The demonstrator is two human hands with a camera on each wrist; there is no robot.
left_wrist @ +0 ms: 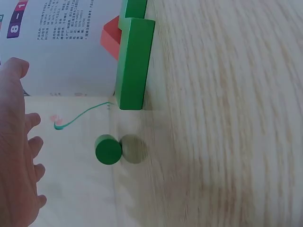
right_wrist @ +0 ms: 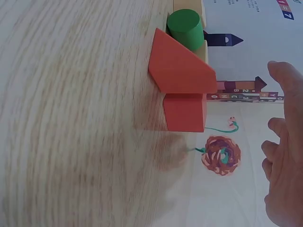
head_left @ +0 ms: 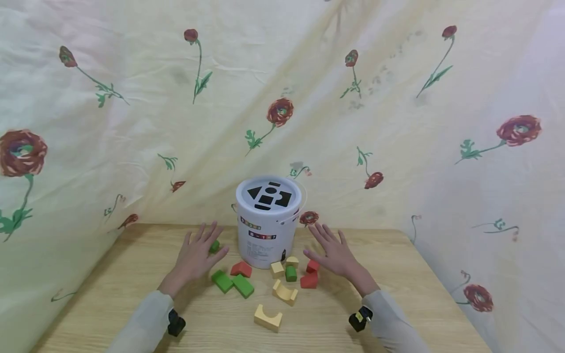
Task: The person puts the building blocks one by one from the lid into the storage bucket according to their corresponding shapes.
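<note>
A white shape-sorter bucket (head_left: 268, 225) with black cut-out holes in its lid stands at the back of the wooden table (head_left: 132, 274). My left hand (head_left: 197, 255) hovers flat and spread to its left, fingers straight, just above a small green cylinder (head_left: 214, 246) (left_wrist: 108, 149). My right hand (head_left: 333, 253) is spread the same way to the bucket's right, beside two red blocks (head_left: 311, 274) (right_wrist: 182, 80). Neither hand holds anything. Green blocks (head_left: 232, 283) (left_wrist: 134, 66), a red block (head_left: 241, 268) and yellow arch blocks (head_left: 285, 292) lie in front of the bucket.
A cream cloth with red flowers (head_left: 280, 112) hangs behind and on both sides of the table. Another yellow arch block (head_left: 268, 317) lies nearer the front edge. A green cylinder (head_left: 291, 273) (right_wrist: 185, 28) and small yellow blocks (head_left: 277, 269) sit close to the bucket's base.
</note>
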